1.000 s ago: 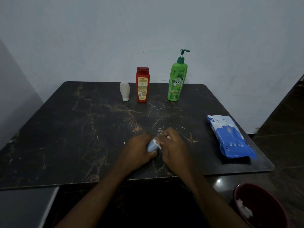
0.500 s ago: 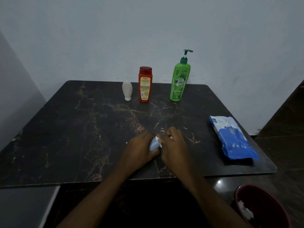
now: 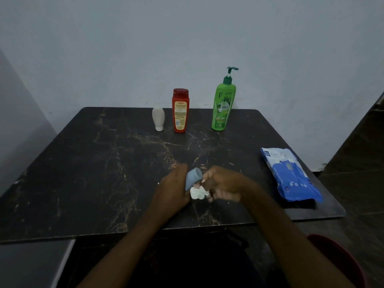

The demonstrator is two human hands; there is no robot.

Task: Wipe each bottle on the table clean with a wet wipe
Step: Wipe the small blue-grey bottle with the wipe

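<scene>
My left hand (image 3: pixel 173 189) grips a small pale blue bottle (image 3: pixel 192 179) above the near middle of the dark marble table (image 3: pixel 93 173). My right hand (image 3: pixel 223 187) pinches a crumpled white wet wipe (image 3: pixel 198 192) against the bottle's lower end. At the far edge stand a small white bottle (image 3: pixel 158 118) on its cap, a red bottle (image 3: pixel 180 110) and a green pump bottle (image 3: pixel 223 104), all upright and apart from my hands.
A blue and white wet wipe pack (image 3: pixel 289 175) lies flat near the table's right edge. A dark red bin (image 3: pixel 340 260) sits on the floor at the lower right. A pale wall stands close behind the table.
The blue bottle has tilted so more of it shows between my hands. My right hand has slid toward me, and the white wipe now shows below the bottle.
</scene>
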